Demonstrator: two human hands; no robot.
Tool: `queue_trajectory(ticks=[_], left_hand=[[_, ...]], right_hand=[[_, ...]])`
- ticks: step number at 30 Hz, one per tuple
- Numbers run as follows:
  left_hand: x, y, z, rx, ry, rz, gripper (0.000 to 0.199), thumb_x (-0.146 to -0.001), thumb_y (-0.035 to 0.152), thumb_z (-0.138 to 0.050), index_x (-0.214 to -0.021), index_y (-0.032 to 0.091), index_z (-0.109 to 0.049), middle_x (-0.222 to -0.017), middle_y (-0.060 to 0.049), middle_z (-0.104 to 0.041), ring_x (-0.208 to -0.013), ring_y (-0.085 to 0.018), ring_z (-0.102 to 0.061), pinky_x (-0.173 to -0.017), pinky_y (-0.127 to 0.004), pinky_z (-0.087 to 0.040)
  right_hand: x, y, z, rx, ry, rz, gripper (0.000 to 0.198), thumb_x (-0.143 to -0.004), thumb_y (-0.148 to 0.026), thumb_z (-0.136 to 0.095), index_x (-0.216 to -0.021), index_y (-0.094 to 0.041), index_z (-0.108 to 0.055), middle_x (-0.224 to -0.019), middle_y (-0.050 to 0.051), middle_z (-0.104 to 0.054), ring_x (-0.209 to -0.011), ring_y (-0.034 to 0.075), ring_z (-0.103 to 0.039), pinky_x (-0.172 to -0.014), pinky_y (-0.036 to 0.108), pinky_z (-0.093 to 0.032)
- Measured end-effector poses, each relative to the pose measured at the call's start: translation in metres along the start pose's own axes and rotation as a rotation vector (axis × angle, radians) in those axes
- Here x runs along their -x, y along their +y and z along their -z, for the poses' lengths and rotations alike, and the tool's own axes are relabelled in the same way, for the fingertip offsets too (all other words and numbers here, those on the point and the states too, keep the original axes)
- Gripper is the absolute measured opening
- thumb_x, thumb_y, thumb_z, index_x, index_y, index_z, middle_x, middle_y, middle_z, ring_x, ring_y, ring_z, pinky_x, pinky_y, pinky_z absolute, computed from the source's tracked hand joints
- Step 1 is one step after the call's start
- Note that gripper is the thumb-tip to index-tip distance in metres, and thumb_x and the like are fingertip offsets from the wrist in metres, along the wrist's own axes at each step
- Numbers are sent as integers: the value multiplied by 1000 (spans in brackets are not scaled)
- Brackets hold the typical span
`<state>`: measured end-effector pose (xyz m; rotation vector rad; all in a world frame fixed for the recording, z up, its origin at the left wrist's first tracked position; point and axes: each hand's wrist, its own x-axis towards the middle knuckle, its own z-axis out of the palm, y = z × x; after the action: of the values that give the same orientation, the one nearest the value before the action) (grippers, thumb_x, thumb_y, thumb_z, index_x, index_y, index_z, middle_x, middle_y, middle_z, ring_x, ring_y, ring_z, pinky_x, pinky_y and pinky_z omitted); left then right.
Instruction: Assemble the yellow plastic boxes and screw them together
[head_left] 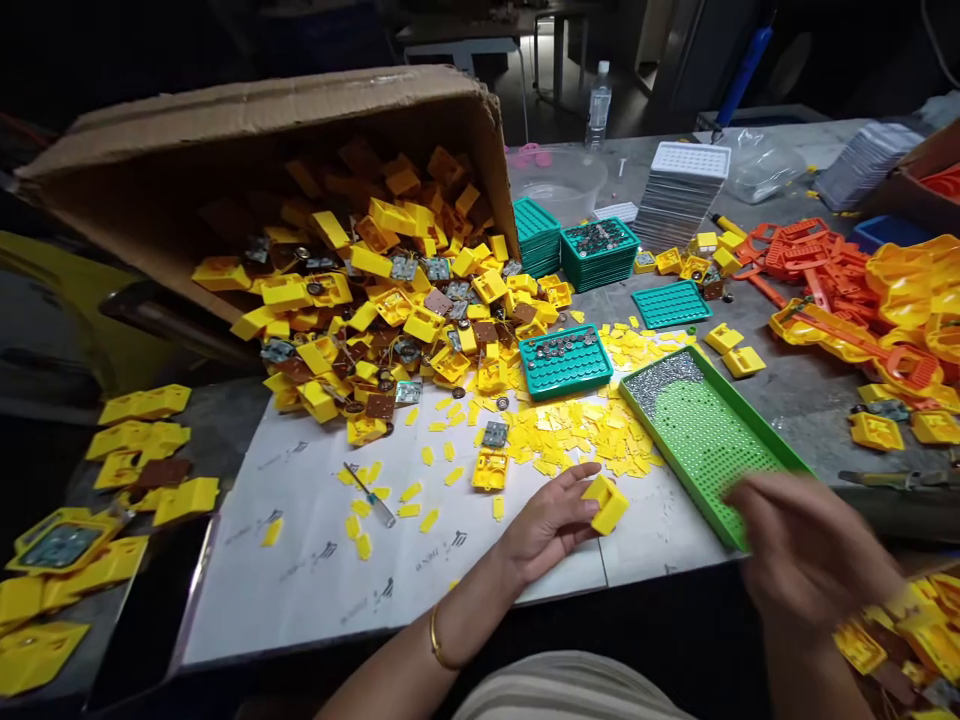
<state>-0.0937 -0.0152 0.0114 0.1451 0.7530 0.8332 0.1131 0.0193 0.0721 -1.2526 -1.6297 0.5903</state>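
My left hand is closed on a yellow plastic housing, held just above the white paper near the front edge of the table. My right hand is smeared by motion beside the near end of a green perforated tray; its fingers cannot be made out. Small silver screws lie heaped at the tray's far end. Left of the tray spreads a pile of small flat yellow pieces. An open yellow housing sits on the paper, with a grey part just behind it.
A tipped cardboard box spills yellow housings at the back left. Teal trays hold dark round parts. A screwdriver and a phone lie to the left. Orange plastic parts and a water bottle are farther back.
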Motion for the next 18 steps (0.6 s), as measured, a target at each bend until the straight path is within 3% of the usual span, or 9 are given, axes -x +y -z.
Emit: queue_trajectory(ticks=[4, 8, 12, 18], left_hand=[[9, 4, 2, -115, 53, -22, 52, -60, 15, -85, -107, 19, -63, -108, -5, -64, -89, -15, -65, -76, -25, -52], [20, 10, 7, -122, 73, -82, 50, -55, 16, -87, -100, 18, -66, -106, -6, -65, -91, -15, -63, -80, -26, -51], [24, 16, 14, -101, 66, -100, 49, -55, 18, -88, -99, 19, -68, -105, -6, -65, -94, -16, -63, -86, -27, -48], [23, 22, 22, -106, 73, -93, 49, -53, 16, -88, -98, 19, -68, -105, -6, -66, -95, -15, -63, -88, -27, -47]], right_hand=[[-75, 10, -81, 219, -184, 187, 24, -93, -25, -51, -107, -24, -70, -93, 8, -66, -83, 21, -62, -74, 37, -51], [-122, 28, -137, 526, -383, 180, 29, -94, -29, -48, -110, -24, -71, -103, 12, -63, -95, 26, -59, -66, 33, -47], [-122, 36, -150, 617, -414, 190, 29, -95, -34, -47, -107, -26, -72, -102, 12, -64, -98, 26, -57, -61, 31, -43], [-125, 36, -137, 502, -424, 144, 16, -88, -27, -58, -93, -21, -72, -103, 11, -67, -102, 27, -58, -73, 35, -46]])
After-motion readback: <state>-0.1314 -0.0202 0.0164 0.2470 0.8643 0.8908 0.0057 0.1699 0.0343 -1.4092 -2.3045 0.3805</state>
